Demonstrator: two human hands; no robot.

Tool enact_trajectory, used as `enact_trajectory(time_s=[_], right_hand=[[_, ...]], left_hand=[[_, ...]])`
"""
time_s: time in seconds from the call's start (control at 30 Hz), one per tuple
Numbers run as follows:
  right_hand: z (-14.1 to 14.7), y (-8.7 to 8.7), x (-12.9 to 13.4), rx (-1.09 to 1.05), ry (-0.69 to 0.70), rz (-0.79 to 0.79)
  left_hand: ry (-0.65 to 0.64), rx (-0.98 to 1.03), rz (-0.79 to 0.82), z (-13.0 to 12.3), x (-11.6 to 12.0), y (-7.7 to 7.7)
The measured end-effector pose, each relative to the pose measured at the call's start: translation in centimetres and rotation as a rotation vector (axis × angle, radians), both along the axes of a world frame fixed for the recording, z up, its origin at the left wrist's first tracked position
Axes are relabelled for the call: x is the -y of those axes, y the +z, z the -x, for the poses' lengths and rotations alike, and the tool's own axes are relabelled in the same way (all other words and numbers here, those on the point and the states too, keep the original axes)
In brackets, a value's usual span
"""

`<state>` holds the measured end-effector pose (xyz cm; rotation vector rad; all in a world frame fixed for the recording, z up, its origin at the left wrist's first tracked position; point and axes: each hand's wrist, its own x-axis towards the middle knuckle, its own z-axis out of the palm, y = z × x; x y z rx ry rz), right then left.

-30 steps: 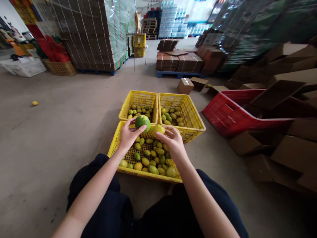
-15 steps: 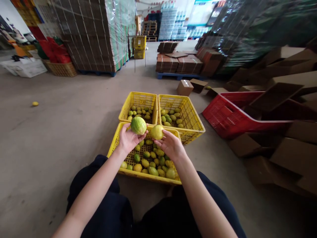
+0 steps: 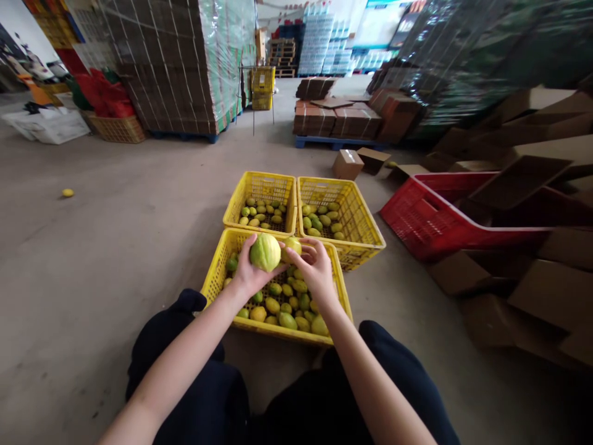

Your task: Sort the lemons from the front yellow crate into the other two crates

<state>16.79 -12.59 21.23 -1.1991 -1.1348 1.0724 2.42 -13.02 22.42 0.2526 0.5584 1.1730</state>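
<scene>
Pale green and yellow, the larger fruit (image 3: 265, 252) sits in the left hand (image 3: 250, 272) at the centre of the frame, its rounded face turned up toward the camera, thumb hooked over its left side and the fingers (image 3: 278, 269) cupped beneath and to the right. Its long axis runs roughly up and down the frame, tilted slightly. Just to its right, touching or nearly so, a smaller yellow fruit (image 3: 291, 246) is pinched in the right hand (image 3: 315, 269), whose fingers curl over its top and right side. Both fruits are held just above the far rim of the near yellow crate (image 3: 217, 272), which lies on the floor in the lower centre with a loose layer of green and yellow fruit in its bottom. Beyond it, side by side, stand the left far crate (image 3: 259, 183) and the right far crate (image 3: 356, 216), each holding fewer fruit; the left hand is nearer the former, the right hand nearer the latter. A red crate (image 3: 417, 216) lies to the right among cardboard boxes (image 3: 532, 290), and one stray fruit (image 3: 67, 193) rests on the concrete floor (image 3: 115, 235) at far left.
</scene>
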Motion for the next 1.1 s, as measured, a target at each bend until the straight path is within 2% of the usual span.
enact_trajectory(time_s=[0.13, 0.3, 0.4, 0.53, 0.7, 0.8, 0.9, 1.0, 1.1], right_hand=[[0.4, 0.2, 0.4, 0.097, 0.018, -0.016], [0.1, 1.7, 1.1, 0.218, -0.006, -0.082], [0.2, 2.1, 1.6, 0.329, 0.051, -0.135], [0.7, 1.3, 1.7, 0.388, 0.116, -0.082], [0.5, 0.7, 1.4, 0.239, 0.162, 0.016], [0.2, 1.6, 1.5, 0.074, 0.193, 0.064], [-0.4, 2.7, 1.6, -0.102, 0.209, 0.088], [-1.3, 3.3, 1.4, -0.172, 0.149, 0.088], [-2.0, 3.1, 0.9, -0.091, 0.051, 0.049]], left_hand=[[-0.010, -0.019, -0.017, -0.4, 0.2, 0.2], [0.002, -0.050, 0.006, -0.4, -0.2, -0.3], [0.044, -0.212, -0.052, -0.8, -0.2, -1.0], [0.087, -0.422, -0.136, -1.5, 0.0, -1.7], [0.040, -0.390, -0.128, -1.4, -0.2, -1.7], [0.006, -0.379, -0.157, -0.6, -0.4, -1.3], [0.027, -0.428, -0.190, 0.3, -0.6, -0.5], [0.057, -0.470, -0.234, 1.1, -0.7, 0.5], [0.100, -0.475, -0.270, 1.4, -0.8, 1.1]])
